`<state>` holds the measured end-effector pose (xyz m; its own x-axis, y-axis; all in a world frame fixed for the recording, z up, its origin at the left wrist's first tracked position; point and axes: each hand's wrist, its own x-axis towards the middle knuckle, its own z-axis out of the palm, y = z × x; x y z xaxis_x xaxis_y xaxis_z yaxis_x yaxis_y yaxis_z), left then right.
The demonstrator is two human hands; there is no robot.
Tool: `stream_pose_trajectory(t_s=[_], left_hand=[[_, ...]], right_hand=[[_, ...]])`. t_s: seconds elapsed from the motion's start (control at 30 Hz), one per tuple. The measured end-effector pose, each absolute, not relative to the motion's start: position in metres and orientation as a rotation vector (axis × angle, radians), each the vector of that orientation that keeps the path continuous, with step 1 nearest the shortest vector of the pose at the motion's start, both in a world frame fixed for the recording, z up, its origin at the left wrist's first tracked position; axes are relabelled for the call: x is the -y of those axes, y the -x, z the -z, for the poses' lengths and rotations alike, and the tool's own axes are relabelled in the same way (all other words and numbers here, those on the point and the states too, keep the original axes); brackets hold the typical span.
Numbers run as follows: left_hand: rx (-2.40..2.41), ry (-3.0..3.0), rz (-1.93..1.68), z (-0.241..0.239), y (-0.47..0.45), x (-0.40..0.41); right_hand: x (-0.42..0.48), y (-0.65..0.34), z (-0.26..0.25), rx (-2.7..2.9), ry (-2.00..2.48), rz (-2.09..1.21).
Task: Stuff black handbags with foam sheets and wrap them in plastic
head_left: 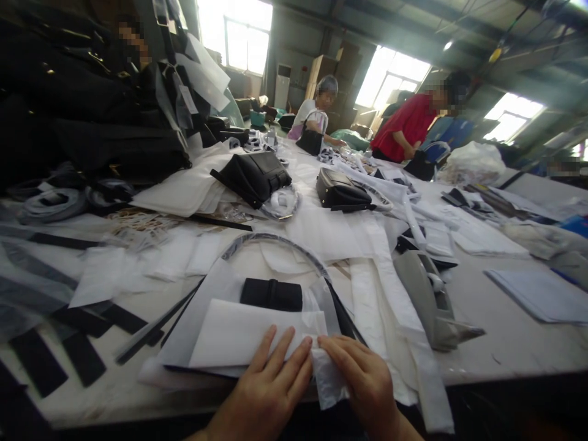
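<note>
Left hand: fingers spread flat, pinning paper on desk. Right hand: fingers pinching plastic wrap. Advise firm pin, even pull, no creasing.

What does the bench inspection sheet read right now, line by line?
Surface: pale table, mostly covered with white sheets.
Job's things: folded white sheet on a plastic bag; small black pouch just beyond.
Clutter: black strap arcing past the pouch, black strips, black handbag, second handbag, grey tool.
Hands: left hand flat on the white sheet; right hand on the bag's crumpled edge, grip unclear.
Cables: nothing seen on the table.
Surroundings: person in red and person in a hair cover at the far end; bright windows.
</note>
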<state>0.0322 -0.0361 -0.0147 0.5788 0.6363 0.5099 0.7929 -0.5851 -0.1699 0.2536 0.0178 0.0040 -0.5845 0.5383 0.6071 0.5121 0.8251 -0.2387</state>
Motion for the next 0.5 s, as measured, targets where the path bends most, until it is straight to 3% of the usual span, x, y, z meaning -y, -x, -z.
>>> stream_pose_trajectory(t_s=[0.27, 0.5], left_hand=[[0.969, 2.534, 0.612, 0.01, -0.03, 0.027], [1.086, 2.634, 0.613, 0.006, -0.03, 0.029]], right_hand=[[-0.016, -0.252, 0.001, 2.216, 0.759, -0.058], [-0.015, -0.255, -0.008, 2.172, 0.762, -0.175]])
